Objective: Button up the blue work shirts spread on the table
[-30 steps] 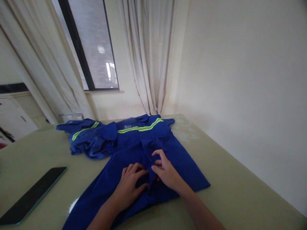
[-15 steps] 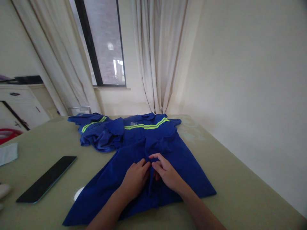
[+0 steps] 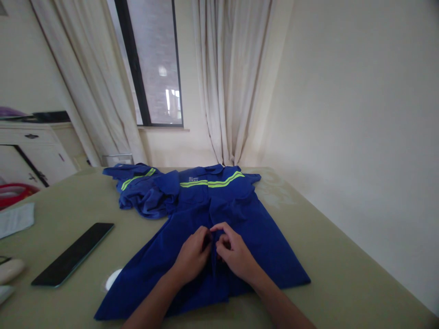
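Observation:
A blue garment (image 3: 267, 246) with yellow-green reflective stripes lies spread on the table, its collar at the far side and its hem toward me. My left hand (image 3: 194, 253) is closed on the cloth at the garment's middle front edge, fingers curled. Just right of it, my right hand (image 3: 235, 251) is at the same opening, index finger stretched toward the left fingertips and the other fingers curled; whether cloth is between them is hidden. A second blue garment (image 3: 147, 196), crumpled and also striped, lies against the spread one's upper left.
On the greenish table (image 3: 343, 274), a black flat slab (image 3: 73, 256) lies at the left. A white round item (image 3: 112, 279) peeks from under the garment's left edge. Paper (image 3: 17, 219) and a pale mouse-like object (image 3: 12, 270) are farther left. A wall borders the right side.
The view has shifted slightly, moving the scene a little right. My left thumb and fingers have parted slightly around a gap, and my right index finger reaches closer to them.

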A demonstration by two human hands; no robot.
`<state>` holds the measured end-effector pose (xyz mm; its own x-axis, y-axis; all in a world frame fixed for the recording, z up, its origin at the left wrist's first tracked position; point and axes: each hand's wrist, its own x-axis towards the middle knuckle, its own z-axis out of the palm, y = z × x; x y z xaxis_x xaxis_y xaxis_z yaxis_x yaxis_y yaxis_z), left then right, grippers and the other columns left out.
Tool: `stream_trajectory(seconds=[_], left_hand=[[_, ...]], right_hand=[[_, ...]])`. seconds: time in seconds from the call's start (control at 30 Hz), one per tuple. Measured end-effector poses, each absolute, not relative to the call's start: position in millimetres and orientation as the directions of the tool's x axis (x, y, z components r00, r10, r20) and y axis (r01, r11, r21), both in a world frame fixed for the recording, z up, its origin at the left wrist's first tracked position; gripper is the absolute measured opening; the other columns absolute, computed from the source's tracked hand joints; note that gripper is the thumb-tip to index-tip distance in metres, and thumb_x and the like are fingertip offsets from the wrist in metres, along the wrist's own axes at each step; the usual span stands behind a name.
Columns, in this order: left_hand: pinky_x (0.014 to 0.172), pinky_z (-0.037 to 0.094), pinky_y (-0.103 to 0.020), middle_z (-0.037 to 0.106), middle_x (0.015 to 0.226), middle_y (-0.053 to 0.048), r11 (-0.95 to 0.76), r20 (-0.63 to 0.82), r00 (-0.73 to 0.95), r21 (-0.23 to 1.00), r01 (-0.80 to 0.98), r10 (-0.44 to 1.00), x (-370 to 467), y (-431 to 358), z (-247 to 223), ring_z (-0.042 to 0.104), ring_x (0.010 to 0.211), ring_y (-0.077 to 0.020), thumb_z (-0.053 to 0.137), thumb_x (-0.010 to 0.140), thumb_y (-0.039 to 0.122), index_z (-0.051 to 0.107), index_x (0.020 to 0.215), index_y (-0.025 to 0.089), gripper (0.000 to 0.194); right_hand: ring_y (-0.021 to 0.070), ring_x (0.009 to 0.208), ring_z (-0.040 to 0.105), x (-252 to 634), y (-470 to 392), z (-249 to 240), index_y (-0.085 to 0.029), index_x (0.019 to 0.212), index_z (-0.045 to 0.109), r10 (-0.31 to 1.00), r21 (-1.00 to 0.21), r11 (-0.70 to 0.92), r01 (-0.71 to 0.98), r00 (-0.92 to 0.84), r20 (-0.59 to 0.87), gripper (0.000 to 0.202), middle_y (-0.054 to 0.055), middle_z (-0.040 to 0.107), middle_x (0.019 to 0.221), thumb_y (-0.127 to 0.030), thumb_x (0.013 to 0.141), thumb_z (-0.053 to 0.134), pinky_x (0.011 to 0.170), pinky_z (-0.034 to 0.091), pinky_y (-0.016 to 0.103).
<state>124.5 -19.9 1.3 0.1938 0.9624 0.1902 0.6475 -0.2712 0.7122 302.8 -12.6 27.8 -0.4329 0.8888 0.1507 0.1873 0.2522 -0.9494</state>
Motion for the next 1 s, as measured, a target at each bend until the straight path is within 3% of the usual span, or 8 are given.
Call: stream_trajectory(seconds=[0.13,0.27,0.37,0.47,0.57,0.73,0.87,1.0], left_hand=[[0.062,0.04,-0.027,0.063,0.078,0.002,-0.239,0.215,0.105,0.87,0.43,0.971,123,-16,8,0.056,0.067,-0.0159,0.054,0.094,0.035,0.06,0.099,0.022,0.015],[0.066,0.044,-0.028,0.07,0.088,-0.001,-0.246,0.239,0.066,0.899,0.363,0.969,122,-16,9,0.06,0.072,-0.0166,0.059,0.093,0.041,0.068,0.109,0.022,0.026],[0.068,0.046,-0.028,0.072,0.083,-0.001,-0.264,0.245,0.097,0.892,0.366,0.965,123,-19,10,0.063,0.073,-0.0175,0.062,0.093,0.039,0.071,0.101,0.022,0.021],[0.071,0.048,-0.028,0.073,0.086,-0.001,-0.301,0.284,0.101,0.879,0.37,0.954,124,-20,11,0.066,0.077,-0.0178,0.063,0.092,0.033,0.072,0.098,0.023,0.015],[0.071,0.048,-0.028,0.071,0.087,-0.001,-0.363,0.355,0.1,0.83,0.424,0.93,124,-19,13,0.065,0.077,-0.0173,0.062,0.093,0.029,0.072,0.096,0.024,0.012],[0.081,0.05,-0.03,0.069,0.095,-0.002,-0.45,0.432,0.171,0.712,0.539,0.886,124,-22,11,0.066,0.089,-0.0182,0.056,0.097,0.02,0.07,0.098,0.025,0.016],[0.085,0.05,-0.031,0.069,0.098,-0.001,-0.463,0.418,0.221,0.669,0.581,0.881,125,-25,11,0.066,0.094,-0.0189,0.053,0.097,0.015,0.068,0.1,0.026,0.019],[0.084,0.051,-0.031,0.068,0.097,-0.001,-0.455,0.446,0.168,0.679,0.577,0.879,127,-26,14,0.066,0.092,-0.0183,0.052,0.099,0.019,0.067,0.099,0.026,0.016]], right_hand=[[0.0105,0.052,0.046,307,-12,33,-0.023,0.088,0.057,0.941,-0.89,0.306,0.337,-0.249,0.23,0.016,-0.01,0.045,0.057,-0.013,0.077,0.051,0.053,0.031,0.022],[0.013,0.06,0.055,310,-14,35,-0.023,0.075,0.06,0.959,-0.77,0.281,0.573,-0.187,0.211,0.013,-0.004,0.058,0.062,-0.016,0.082,0.051,0.06,0.033,0.025],[0.0158,0.063,0.058,309,-15,30,-0.022,0.071,0.062,0.972,-0.729,0.235,0.643,-0.162,0.17,0.019,0.0,0.064,0.067,-0.03,0.087,0.059,0.061,0.033,0.026],[0.0159,0.062,0.057,308,-13,25,-0.021,0.072,0.063,0.976,-0.755,0.216,0.619,-0.161,0.148,0.017,0.0,0.063,0.066,-0.034,0.082,0.068,0.059,0.033,0.026],[0.014,0.061,0.053,308,-9,24,-0.02,0.071,0.061,0.964,-0.828,0.256,0.499,-0.195,0.181,0.009,-0.003,0.056,0.063,-0.023,0.079,0.063,0.06,0.035,0.025],[0.0128,0.059,0.047,308,-4,28,-0.02,0.076,0.062,0.957,-0.921,0.265,0.286,-0.197,0.214,0.008,-0.005,0.048,0.062,-0.027,0.08,0.06,0.056,0.035,0.024],[0.0133,0.059,0.047,309,-3,27,-0.018,0.089,0.068,0.959,-0.93,0.263,0.256,-0.179,0.222,0.016,-0.005,0.05,0.063,-0.026,0.077,0.061,0.057,0.036,0.025],[0.013,0.061,0.046,311,-1,23,-0.018,0.083,0.068,0.959,-0.939,0.247,0.239,-0.2,0.201,0.013,-0.005,0.05,0.064,-0.025,0.076,0.061,0.057,0.035,0.025]])
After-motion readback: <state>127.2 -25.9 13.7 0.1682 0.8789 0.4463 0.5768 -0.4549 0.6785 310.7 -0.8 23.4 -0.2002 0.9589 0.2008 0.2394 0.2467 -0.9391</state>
